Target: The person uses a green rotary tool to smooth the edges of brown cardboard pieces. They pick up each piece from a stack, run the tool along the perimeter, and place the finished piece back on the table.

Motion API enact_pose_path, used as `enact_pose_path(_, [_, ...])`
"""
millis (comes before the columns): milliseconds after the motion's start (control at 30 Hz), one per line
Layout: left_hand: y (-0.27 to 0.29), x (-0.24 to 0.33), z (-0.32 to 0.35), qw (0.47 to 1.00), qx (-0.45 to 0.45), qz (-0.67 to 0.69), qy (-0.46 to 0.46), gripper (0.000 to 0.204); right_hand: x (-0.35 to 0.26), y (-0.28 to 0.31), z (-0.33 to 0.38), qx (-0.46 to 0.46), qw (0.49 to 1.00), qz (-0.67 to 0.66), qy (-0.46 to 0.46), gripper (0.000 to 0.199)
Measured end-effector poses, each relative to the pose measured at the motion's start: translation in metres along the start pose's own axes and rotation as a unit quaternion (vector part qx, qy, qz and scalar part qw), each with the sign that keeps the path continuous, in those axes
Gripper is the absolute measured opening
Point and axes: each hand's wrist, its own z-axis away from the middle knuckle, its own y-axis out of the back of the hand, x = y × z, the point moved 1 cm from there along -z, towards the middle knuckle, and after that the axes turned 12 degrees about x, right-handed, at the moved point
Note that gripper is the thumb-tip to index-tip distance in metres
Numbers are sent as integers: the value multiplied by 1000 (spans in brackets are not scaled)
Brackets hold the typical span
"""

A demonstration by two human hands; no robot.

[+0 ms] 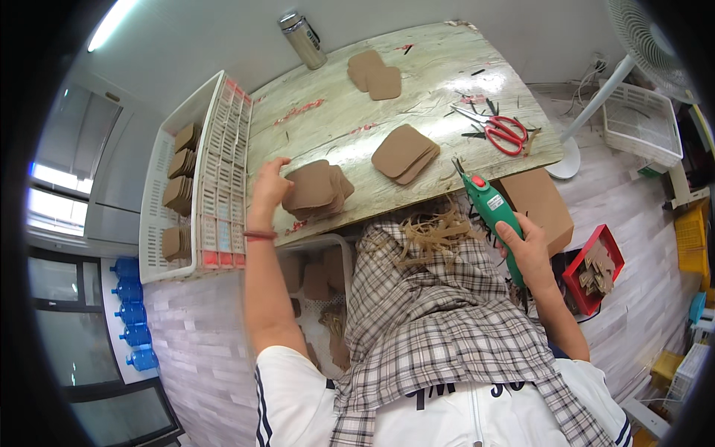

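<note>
My left hand (267, 188) rests on the left edge of a stack of brown rounded leather-like pieces (316, 189) near the table's front edge. In my right hand (527, 249) is a green electric cutting tool (491, 208) with a red button, its tip pointing up toward the table. A second brown stack (404, 153) lies in the middle of the table (328, 127), and a third one (374, 73) sits at the far side. Thin brown trimmings (428, 231) are piled on the plaid cloth (432, 313) over my lap.
Red-handled scissors (500, 130) lie at the table's right. A metal flask (302, 39) stands at the far edge. A white crate (195, 175) holding brown stacks is at the left; another white basket (319, 283) is under the table. A cardboard box (538, 203), a red tray (596, 270) and a fan (642, 45) are at the right.
</note>
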Motion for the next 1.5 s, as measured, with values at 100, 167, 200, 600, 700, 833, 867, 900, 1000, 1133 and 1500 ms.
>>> enact_pose_path(100, [-31, 68, 15, 963, 209, -76, -151, 44, 1, 3, 0, 22, 1000, -3, -9, 32])
enact_pose_path(167, [-62, 119, 22, 967, 192, 4, -170, 42, 5, 4, -3, 22, 1000, -4, -9, 32])
enact_pose_path(200, [-82, 136, 24, 971, 168, 17, -170, 45, 7, 3, -5, 21, 1000, -1, -9, 32])
enact_pose_path(600, [-137, 158, 43, 901, 92, 413, 101, 37, 14, -1, -5, 18, 1000, 6, 3, 34])
enact_pose_path(700, [-134, 168, 56, 697, 79, 687, 190, 29, 10, -3, -6, 10, 1000, 2, 0, 34])
enact_pose_path(833, [-100, 206, 72, 500, 50, 827, 252, 24, 2, -8, -4, -2, 1000, -13, 4, 36])
enact_pose_path(867, [-98, 209, 74, 458, 45, 852, 250, 26, -1, -10, -3, -8, 1000, -17, 6, 36])
enact_pose_path(900, [-103, 208, 74, 431, 31, 866, 250, 32, -5, -11, -2, -19, 1000, -24, 3, 39])
enact_pose_path(1000, [-101, 220, 77, 364, 24, 885, 289, 34, -12, -14, 1, -26, 999, -25, 12, 41])
enact_pose_path(1133, [-101, 231, 77, 319, 25, 893, 317, 35, -17, -19, 5, -30, 997, -61, 19, 43])
enact_pose_path(1500, [-103, 245, 89, 315, 4, 905, 287, 37, -23, -19, 10, -30, 997, -61, 22, 43])
